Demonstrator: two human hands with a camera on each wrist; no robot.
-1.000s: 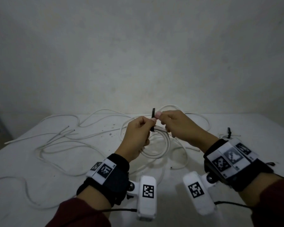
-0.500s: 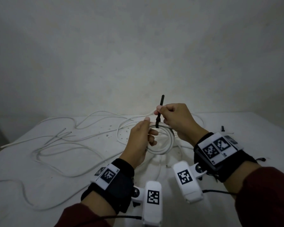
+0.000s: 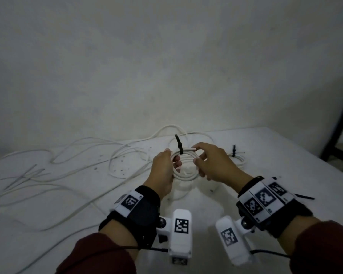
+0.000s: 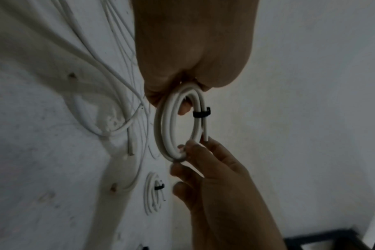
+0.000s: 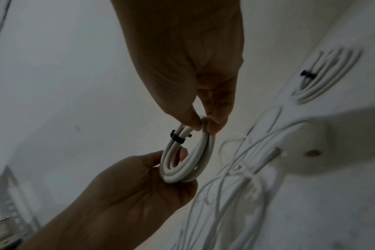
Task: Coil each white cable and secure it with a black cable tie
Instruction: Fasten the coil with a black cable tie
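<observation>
Both hands hold one small round coil of thick white cable (image 3: 183,165) up off the white bench (image 3: 285,155), between the two wrists. The left hand (image 3: 162,171) grips the coil's left side, its fingers curled through the ring and the thumb on top. The right hand (image 3: 214,165) pinches the opposite side between thumb and fingertips (image 5: 192,123), the other fingers loosely bent. A thin black plastic cable tie (image 3: 179,144) is wrapped around the strands at the far side of the coil, its free tail standing up; in the left wrist view the band (image 4: 201,113) sits tight across the strands, with a short cut cable end (image 4: 206,135) sticking out just beside it. A second white coil bound with its own black tie (image 3: 235,155) lies flat on the bench to the right, well apart from the hands. Long loose white cables (image 3: 67,171) sprawl in loops over the left half of the bench.
</observation>
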